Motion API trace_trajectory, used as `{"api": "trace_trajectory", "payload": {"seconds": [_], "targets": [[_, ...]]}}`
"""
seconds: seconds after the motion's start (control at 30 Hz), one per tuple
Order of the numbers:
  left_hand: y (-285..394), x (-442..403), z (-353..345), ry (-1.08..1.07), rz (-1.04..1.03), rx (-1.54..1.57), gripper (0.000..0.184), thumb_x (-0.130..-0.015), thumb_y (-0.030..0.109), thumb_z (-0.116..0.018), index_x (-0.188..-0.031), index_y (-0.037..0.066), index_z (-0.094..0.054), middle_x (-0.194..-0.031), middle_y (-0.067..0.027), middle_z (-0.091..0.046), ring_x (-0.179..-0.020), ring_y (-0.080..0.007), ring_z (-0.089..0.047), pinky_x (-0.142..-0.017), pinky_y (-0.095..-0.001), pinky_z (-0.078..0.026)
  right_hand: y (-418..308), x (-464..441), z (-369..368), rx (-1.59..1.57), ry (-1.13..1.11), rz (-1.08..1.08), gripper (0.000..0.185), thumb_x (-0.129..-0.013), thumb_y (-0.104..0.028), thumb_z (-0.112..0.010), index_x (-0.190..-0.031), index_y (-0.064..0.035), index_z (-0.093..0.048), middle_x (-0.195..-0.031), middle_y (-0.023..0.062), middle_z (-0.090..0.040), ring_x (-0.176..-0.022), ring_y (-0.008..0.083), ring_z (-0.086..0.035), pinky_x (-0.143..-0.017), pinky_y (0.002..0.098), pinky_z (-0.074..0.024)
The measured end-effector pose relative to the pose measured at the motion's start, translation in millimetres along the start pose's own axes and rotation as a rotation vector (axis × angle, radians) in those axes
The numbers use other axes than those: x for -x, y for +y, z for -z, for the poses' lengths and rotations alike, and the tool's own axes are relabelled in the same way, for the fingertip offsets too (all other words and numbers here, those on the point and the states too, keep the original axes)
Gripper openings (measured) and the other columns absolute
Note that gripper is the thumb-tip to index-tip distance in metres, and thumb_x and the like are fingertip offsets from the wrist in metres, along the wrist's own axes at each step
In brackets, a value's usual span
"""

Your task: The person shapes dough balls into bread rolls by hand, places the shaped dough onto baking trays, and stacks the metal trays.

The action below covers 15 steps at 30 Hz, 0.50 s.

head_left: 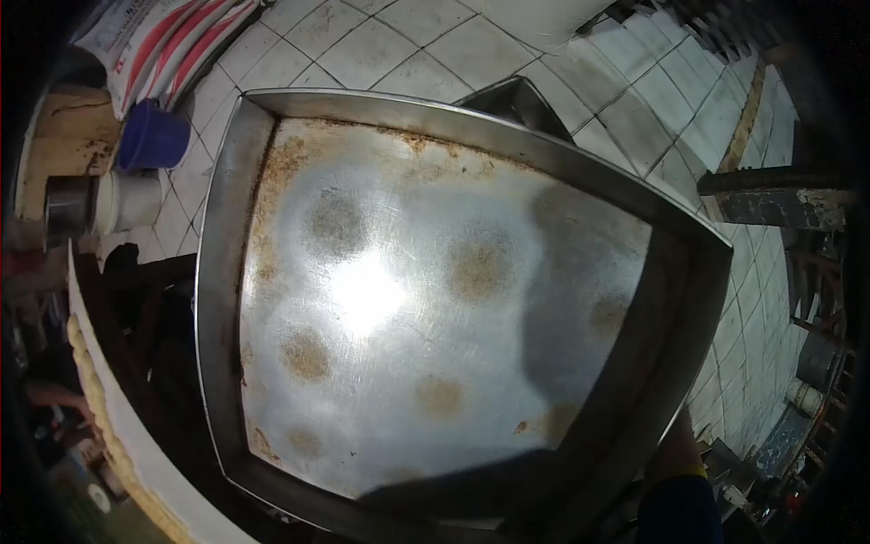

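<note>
A large, deep rectangular metal baking tray (408,335) fills the middle of the view, tilted, its inside facing me. Brown round stains and rust mark its bottom, and a bright glare lies left of centre. At its lower right side is my right hand (677,444), coming out of a dark sleeve with a yellow edge. That hand is against the tray's outer wall and appears to grip it; the fingers are hidden behind the metal. My left hand does not show.
White table (127,381) at lower left has a long dough roll (100,412) along its edge; another person's arm (54,396) is beyond. Blue bucket (154,136) and red-striped sacks (172,54) stand upper left. Another metal tray (521,102) lies behind. A dark metal bar (770,207) juts in right.
</note>
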<state>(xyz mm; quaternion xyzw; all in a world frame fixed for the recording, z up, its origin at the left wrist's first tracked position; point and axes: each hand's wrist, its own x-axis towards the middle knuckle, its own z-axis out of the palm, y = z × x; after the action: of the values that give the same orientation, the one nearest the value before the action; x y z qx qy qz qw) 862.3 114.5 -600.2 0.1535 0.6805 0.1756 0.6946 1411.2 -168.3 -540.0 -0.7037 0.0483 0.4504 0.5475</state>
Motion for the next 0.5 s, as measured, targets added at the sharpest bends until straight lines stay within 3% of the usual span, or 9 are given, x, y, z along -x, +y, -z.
{"api": "trace_trajectory", "payload": {"seconds": [0.27,0.5], "targets": [[16,6,-30,-0.052,0.012,-0.057,0.040,-0.099,0.031,-0.060,-0.123,-0.001,-0.060,-0.101,-0.0118,-0.069,-0.086,-0.0232,-0.068,-0.071,-0.0402,-0.057,-14,33,-6,-0.027,0.073,0.007,0.061,-0.102,-0.047,-0.058,-0.150,-0.0092,-0.051,-0.144,0.0090,-0.059,-0.126,0.0275,-0.060,-0.107,0.0429,-0.0461],[49,80,-73,-0.145,-0.042,-0.110,0.037,-0.099,0.029,-0.060,-0.119,-0.002,-0.061,-0.098,-0.0119,-0.069,-0.083,-0.0226,-0.068,-0.069,-0.0399,-0.056,-66,119,-15,-0.038,0.121,0.017,0.061,-0.102,-0.046,-0.058,-0.150,-0.0093,-0.051,-0.145,0.0090,-0.059,-0.126,0.0275,-0.060,-0.107,0.0429,-0.0460]]}}
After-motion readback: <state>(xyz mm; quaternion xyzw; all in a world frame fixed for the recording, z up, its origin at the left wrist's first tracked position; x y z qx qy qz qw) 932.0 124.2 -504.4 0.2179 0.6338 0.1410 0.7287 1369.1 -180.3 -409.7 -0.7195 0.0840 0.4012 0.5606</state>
